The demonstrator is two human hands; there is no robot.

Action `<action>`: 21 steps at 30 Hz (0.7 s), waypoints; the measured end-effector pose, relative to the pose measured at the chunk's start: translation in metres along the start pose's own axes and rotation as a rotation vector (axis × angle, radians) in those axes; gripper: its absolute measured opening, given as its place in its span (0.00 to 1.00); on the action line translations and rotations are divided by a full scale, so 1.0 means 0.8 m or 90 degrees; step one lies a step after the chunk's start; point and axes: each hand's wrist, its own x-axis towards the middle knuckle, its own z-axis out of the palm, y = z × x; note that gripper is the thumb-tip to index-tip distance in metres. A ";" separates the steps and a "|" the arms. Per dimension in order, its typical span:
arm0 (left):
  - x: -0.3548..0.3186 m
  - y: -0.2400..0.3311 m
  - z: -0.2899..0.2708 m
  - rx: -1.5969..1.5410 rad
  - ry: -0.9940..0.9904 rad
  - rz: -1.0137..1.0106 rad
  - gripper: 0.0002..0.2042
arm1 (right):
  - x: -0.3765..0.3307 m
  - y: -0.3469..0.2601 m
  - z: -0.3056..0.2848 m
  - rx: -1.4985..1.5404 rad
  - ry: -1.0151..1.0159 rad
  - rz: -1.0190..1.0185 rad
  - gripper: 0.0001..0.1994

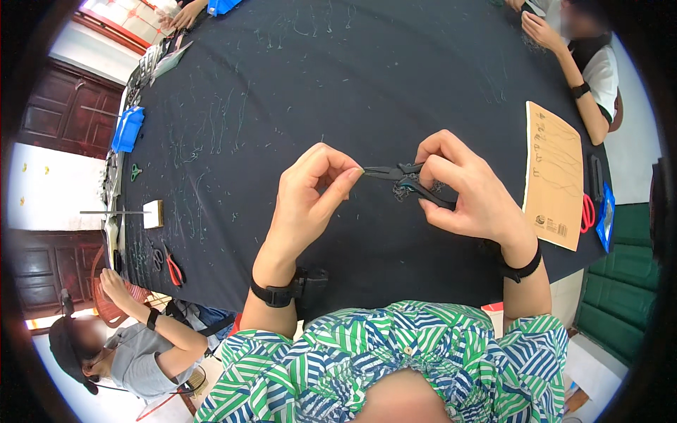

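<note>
Right hand [469,183] holds the black pliers [385,173] by their parted handles, jaws pointing left; at their tip, the left hand [310,190] pinches thumb to forefinger, anything between too small to tell. Beyond, right, a brown sheet [553,204] bears handwriting [539,144] and a barcode [562,230].

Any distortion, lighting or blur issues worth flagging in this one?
Head view: fisheye bending bows the black tablecloth's edge, with black corners; head view: the white wall at left looks nearly washed out; head view: left hand and right hand look fairly crisp, but the dark pliers contrast weakly with the cloth.
</note>
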 end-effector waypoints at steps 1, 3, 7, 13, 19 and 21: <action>0.001 0.000 0.000 0.009 -0.007 0.010 0.04 | 0.000 0.000 0.000 0.000 0.000 0.001 0.12; 0.001 0.000 0.000 0.018 -0.014 0.019 0.04 | 0.000 0.001 0.001 0.009 0.001 0.003 0.12; 0.002 -0.002 0.000 0.024 -0.002 0.037 0.03 | 0.000 0.003 0.001 0.006 0.003 -0.007 0.11; 0.003 -0.004 0.002 0.119 0.043 0.055 0.03 | 0.000 -0.002 0.000 0.001 0.003 0.017 0.12; 0.003 -0.014 0.007 0.186 0.083 0.070 0.03 | -0.006 0.010 -0.004 -0.060 0.029 0.074 0.11; 0.003 -0.016 0.005 0.191 0.097 0.055 0.03 | -0.010 0.016 -0.017 -0.104 0.080 0.098 0.11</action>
